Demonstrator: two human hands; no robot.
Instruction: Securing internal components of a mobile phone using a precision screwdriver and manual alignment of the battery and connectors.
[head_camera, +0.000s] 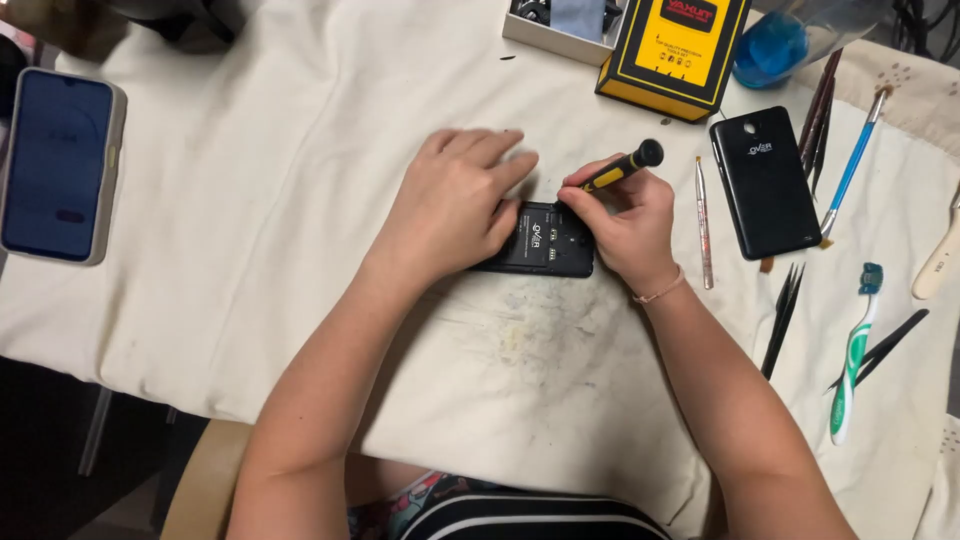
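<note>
On stained cloth (520, 330), black backless phone (545, 242) under screwdriver (622, 166)

Black opened phone (540, 245) flat on cloth; yellow-black screwdriver (622, 166) tilted, tip on phone

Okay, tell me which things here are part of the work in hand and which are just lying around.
In use:
left hand holding down the opened black phone
right hand gripping the yellow-and-black screwdriver

Lying about:
black back cover
blue-screened phone
green toothbrush
tweezers
yellow box
</note>
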